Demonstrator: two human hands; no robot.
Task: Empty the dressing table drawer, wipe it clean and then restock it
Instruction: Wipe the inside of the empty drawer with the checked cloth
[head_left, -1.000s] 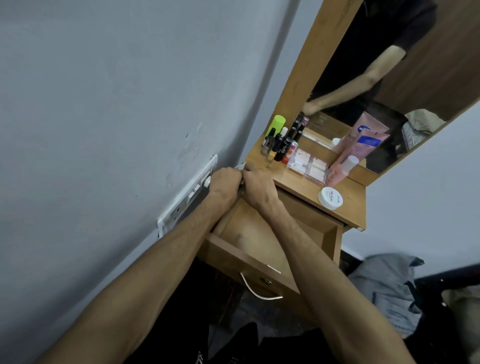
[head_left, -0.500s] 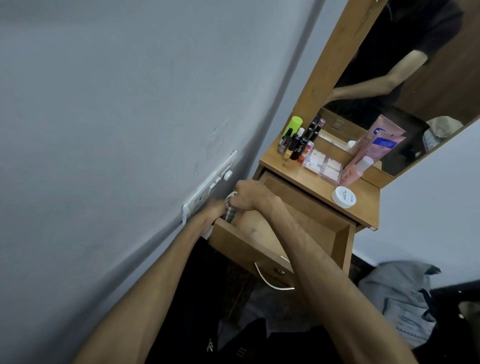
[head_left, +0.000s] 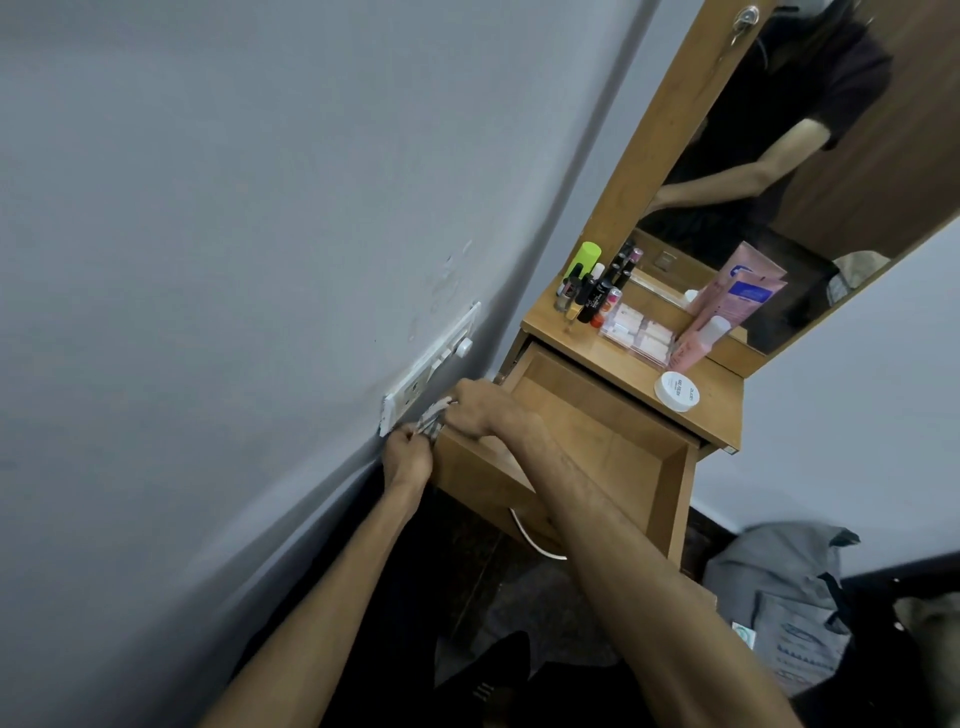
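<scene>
- The drawer (head_left: 597, 431) stands pulled out of the dressing table, its wooden floor bare as far as it shows; emptying looks done and wiping is the step in hand.
- A small checked cloth (head_left: 434, 418) sits bunched at the drawer's near-left corner, over the rim.
- The left hand (head_left: 408, 457) pinches the cloth's lower end with curled fingers; the right hand (head_left: 475, 410) grips its upper end, fingers curled round it.
- The cloth seems light, soft and limp; it should be gathered into a wad to wipe well.
- The drawer is stiff wood; its curved metal handle (head_left: 535, 540) on the front is the place to hold it.
- On the bench top (head_left: 722, 410), far and right, stand a green-capped bottle (head_left: 584, 260), nail polish bottles (head_left: 592, 293), a clear compartment box (head_left: 636, 332), a pink tube (head_left: 727, 306) and a white jar (head_left: 677, 391), light and easily toppled.
- A wall switch plate (head_left: 431, 369) sits just left of the hands, crowding them.
</scene>
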